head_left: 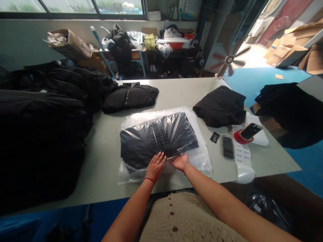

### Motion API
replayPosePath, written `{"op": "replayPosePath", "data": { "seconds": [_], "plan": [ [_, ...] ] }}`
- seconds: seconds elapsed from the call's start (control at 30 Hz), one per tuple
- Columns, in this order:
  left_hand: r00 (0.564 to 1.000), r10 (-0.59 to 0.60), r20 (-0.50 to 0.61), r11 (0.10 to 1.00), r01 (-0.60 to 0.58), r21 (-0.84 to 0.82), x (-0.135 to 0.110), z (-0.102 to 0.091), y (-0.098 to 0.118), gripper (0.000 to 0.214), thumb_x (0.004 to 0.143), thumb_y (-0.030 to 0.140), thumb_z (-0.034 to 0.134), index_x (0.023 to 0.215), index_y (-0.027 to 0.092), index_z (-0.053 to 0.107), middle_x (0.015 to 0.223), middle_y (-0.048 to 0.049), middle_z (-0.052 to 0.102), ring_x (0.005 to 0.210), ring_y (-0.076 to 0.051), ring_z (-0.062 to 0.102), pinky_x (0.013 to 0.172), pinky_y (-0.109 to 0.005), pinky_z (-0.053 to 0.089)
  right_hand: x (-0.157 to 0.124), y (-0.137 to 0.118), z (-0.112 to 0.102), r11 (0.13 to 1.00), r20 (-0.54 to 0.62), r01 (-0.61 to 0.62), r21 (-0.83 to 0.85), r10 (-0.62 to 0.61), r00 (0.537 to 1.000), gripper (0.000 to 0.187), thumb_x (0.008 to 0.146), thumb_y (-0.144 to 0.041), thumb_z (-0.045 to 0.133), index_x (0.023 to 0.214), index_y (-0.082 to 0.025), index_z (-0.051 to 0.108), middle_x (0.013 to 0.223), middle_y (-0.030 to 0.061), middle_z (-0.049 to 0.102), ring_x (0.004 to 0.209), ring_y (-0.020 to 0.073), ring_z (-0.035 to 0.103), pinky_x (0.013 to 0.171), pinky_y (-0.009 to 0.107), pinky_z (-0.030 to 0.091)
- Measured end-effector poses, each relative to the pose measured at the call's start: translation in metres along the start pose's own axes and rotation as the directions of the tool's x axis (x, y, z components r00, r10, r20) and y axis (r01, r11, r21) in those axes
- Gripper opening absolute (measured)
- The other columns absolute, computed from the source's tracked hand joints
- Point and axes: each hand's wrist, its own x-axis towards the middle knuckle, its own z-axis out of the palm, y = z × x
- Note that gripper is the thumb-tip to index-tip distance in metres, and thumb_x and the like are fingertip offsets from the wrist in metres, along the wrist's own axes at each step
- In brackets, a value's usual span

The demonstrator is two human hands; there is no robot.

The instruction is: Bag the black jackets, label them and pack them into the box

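Observation:
A folded black garment point(174, 134) lies inside a clear plastic bag point(202, 158) in the middle of the table, with a gathered, ribbed section at its centre. The bag rests on a stack of other clear bags. My left hand point(155, 165) lies on the bag's near edge, fingers stretched out flat over the plastic. Just to its right, my right hand point(180, 162) is closed on the near edge of the plastic, palm turned up, its fingertips partly hidden under the film.
Black garments point(37, 141) are piled high on the table's left. A folded black garment point(132, 95) lies behind, another black bundle point(222, 106) at right. Near it are a label strip point(243, 156), a red tape roll point(243, 137) holding a phone point(251, 131), a black card point(214, 137) and a small fan point(229, 60).

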Motion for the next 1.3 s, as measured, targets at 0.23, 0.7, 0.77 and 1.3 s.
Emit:
{"op": "replayPosePath", "data": {
  "seconds": [0.23,0.7,0.77,1.3],
  "plan": [
    [0.971,-0.237,0.037,0.97,0.234,0.069,-0.001,0.018,0.004,0.041,0.089,0.013,0.045,0.123,0.027,0.063,0.104,-0.0087,0.066,0.102,-0.022,0.057,0.097,-0.038,0.039,-0.032,-0.001,-0.039,0.948,-0.232,0.033,-0.317,-0.111,0.966,0.034,0.085,-0.038,0.031,0.082,-0.02,0.06,0.087,0.0097,0.07,0.089,0.0226,0.067,0.08,0.039,0.051],
    [0.956,-0.19,0.224,0.981,0.176,0.081,0.005,-0.006,0.008,0.025,0.092,0.019,0.045,0.11,0.024,0.061,0.102,-0.0067,0.063,0.101,-0.022,0.052,0.089,-0.036,0.036,-0.021,-0.039,-0.029,-0.71,0.499,0.293,-0.64,-0.094,0.862,0.03,0.081,-0.036,0.063,0.104,-0.017,0.062,0.106,0.0105,0.058,0.102,0.025,0.048,0.089,0.036,0.035],
    [0.953,-0.19,0.235,0.981,0.177,0.073,0.005,-0.009,0.008,0.024,0.092,0.022,0.046,0.111,0.024,0.06,0.103,-0.0066,0.063,0.101,-0.022,0.052,0.09,-0.036,0.035,-0.022,-0.034,-0.031,-0.718,0.523,0.304,-0.627,-0.098,0.846,0.046,0.076,-0.048,0.068,0.109,-0.017,0.06,0.108,0.0112,0.058,0.103,0.0262,0.047,0.091,0.038,0.034],
    [0.946,-0.058,0.318,0.997,0.072,-0.033,0.003,-0.034,0.005,0.046,0.082,0.05,0.059,0.118,0.021,0.058,0.11,-0.0091,0.062,0.103,-0.025,0.052,0.089,-0.038,0.037,-0.037,-0.016,-0.017,-0.727,0.74,0.474,-0.497,-0.069,0.669,0.015,0.091,-0.024,0.051,0.092,-0.023,0.066,0.112,0.0045,0.066,0.111,0.0213,0.047,0.104,0.039,0.024]
  ]
}}
